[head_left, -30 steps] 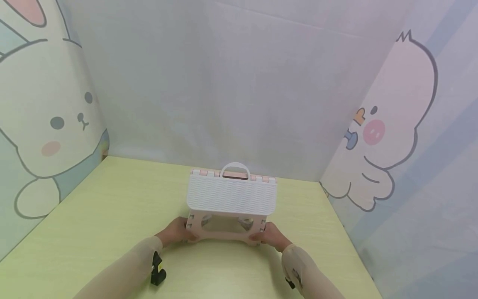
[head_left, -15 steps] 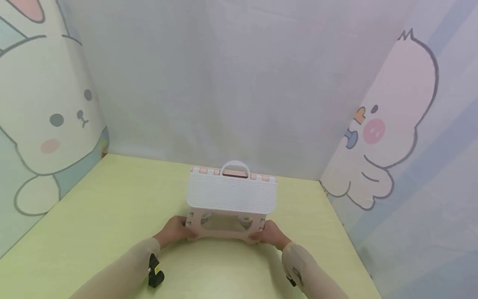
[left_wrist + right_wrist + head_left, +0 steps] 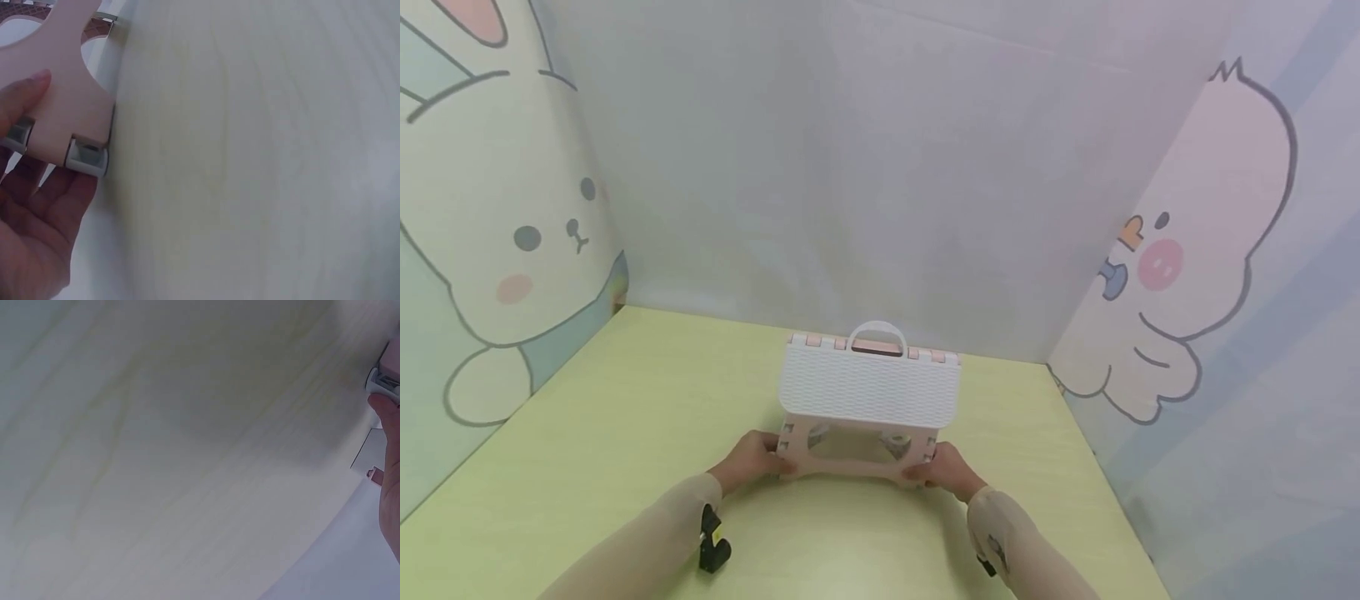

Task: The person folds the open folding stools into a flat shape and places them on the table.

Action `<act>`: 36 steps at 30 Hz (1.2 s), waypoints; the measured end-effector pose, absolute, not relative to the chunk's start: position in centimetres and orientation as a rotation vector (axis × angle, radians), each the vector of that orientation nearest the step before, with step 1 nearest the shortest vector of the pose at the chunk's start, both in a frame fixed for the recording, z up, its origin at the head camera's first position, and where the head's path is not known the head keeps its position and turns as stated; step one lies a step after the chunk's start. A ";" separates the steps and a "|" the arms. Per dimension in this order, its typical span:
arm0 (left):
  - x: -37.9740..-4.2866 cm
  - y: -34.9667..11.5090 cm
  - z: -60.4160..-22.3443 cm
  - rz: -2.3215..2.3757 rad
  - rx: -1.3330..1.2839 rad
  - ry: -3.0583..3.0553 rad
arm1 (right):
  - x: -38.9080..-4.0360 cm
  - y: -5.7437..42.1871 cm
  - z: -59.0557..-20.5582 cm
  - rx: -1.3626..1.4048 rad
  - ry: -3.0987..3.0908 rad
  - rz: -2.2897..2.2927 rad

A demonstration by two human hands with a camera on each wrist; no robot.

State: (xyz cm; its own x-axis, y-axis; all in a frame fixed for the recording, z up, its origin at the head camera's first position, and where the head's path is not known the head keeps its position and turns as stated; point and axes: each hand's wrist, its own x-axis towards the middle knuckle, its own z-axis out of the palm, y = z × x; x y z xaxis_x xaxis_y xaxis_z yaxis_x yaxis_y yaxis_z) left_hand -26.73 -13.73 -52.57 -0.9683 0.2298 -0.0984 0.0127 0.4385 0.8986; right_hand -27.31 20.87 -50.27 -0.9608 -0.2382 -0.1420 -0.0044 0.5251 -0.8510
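A pink and white folding step stool (image 3: pixel 871 387) stands on the yellow table in the head view. Its textured white top carries an arched white handle (image 3: pixel 877 327) at the far edge, and the pink leg panel with cut-outs faces me. My left hand (image 3: pixel 748 460) grips the left side of that panel low down. In the left wrist view the thumb (image 3: pixel 28 94) lies on the pink face, with the fingers around the hinged edge. On the opposite side my right hand (image 3: pixel 953 473) holds the panel's lower right edge; the right wrist view shows only part of this hand (image 3: pixel 392 469).
Behind the stool, a pale cloth wall (image 3: pixel 835 183) rises at the table's back edge. Printed cartoon side walls, with a rabbit (image 3: pixel 497 208) on the left and a chick (image 3: pixel 1217 200) on the right, flank the yellow table (image 3: pixel 647 392).
The view shifts slightly, so the scene sits a little farther right. Both hands keep their hold on the folding step stool, which stays in place on the table.
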 end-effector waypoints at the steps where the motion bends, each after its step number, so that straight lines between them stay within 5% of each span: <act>1: -26.8 -13.7 -52.6 1.546 0.207 2.486 | -27.3 20.9 -50.3 -0.204 2.521 -1.414; 36: -27.3 -13.6 -53.3 1.524 0.201 2.518 | -28.0 21.1 -50.9 -0.218 2.493 -1.414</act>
